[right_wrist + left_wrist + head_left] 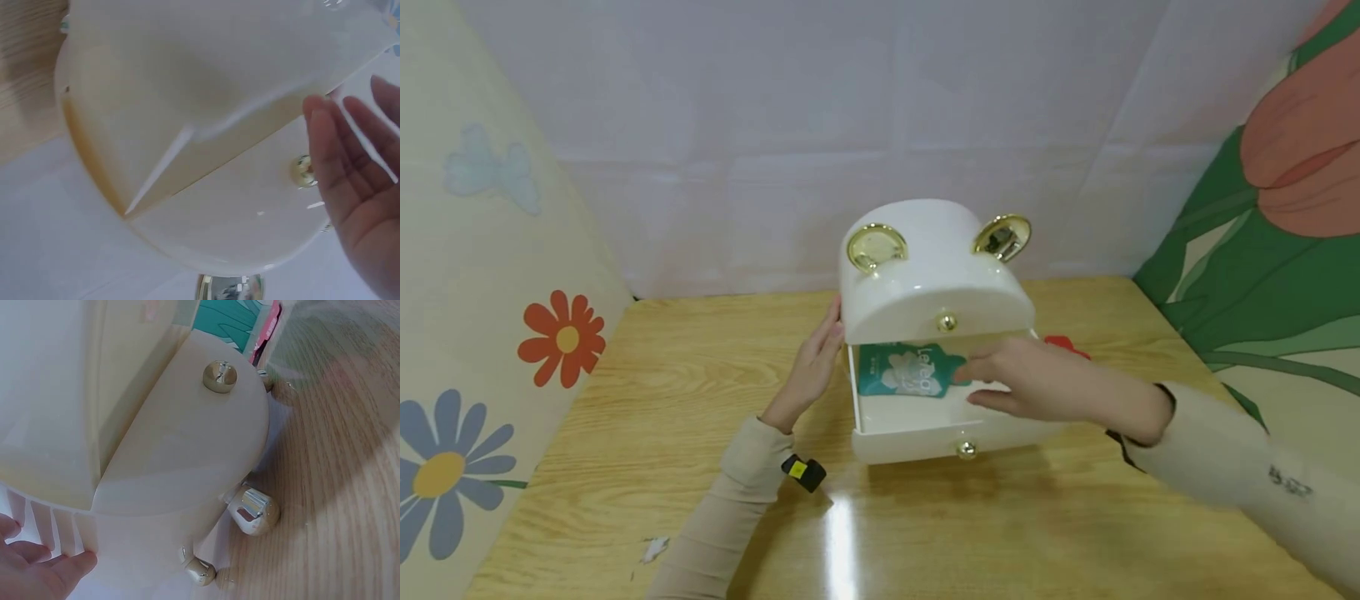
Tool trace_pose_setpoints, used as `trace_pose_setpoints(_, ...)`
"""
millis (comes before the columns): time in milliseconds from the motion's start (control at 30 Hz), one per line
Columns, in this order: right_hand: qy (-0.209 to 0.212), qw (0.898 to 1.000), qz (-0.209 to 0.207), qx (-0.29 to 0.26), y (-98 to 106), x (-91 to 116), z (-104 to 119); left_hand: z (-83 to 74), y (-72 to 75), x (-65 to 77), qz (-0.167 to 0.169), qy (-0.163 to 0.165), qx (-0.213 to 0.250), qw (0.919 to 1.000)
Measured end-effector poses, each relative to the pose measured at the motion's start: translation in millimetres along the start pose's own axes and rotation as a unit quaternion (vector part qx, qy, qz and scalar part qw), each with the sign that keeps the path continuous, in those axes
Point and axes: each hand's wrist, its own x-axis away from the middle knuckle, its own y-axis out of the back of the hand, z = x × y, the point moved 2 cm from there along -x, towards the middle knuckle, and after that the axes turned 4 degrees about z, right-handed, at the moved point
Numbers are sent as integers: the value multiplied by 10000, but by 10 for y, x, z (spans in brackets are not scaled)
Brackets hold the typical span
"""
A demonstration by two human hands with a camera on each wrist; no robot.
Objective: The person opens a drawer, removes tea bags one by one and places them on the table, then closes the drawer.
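A white rounded cabinet with two gold ears stands on the table, its lower drawer pulled out. In that drawer lies a green packet with pale lettering, toward the left side. My right hand reaches over the drawer, fingertips at the packet's right end, thumb apart below them. The right wrist view shows the right hand's fingers loosely extended. Against the cabinet's left side rests my left hand; its fingers lie along the white wall near the drawer in the left wrist view.
A red object peeks out right of the cabinet. Beyond the drawer front, the left wrist view shows a green, pink-edged item. A white scrap lies at the table's near left. Gold feet support the cabinet; a pale curtain hangs behind.
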Motion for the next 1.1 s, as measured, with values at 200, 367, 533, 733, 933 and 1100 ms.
trace_pose_setpoints(200, 434, 9954, 704, -491, 6, -147, -177, -293, 23, 60, 12, 8, -48, 10000)
trace_pose_setpoints(367, 956, 9899, 1004, -279, -51, -296, -249, -361, 27, 85, -57, 40, -84, 9999)
trace_pose_setpoints(533, 1236, 9832, 1345, -42, -104, -438, -280, -351, 29, 95, -45, 46, -6, 10000)
trace_pose_setpoints(733, 1083, 9809, 1602, 198, -156, -533, -287, -353, 39, 105, -24, 18, 11, 10000)
trace_pose_setpoints(933, 802, 9819, 1646, 480, -231, -540, -270, -355, 43, 105, -69, 13, -39, 10000)
trace_pose_setpoints(1100, 397, 9779, 1972, 576, -312, -568, -278, -261, 49, 85, -72, -14, 10, 10000)
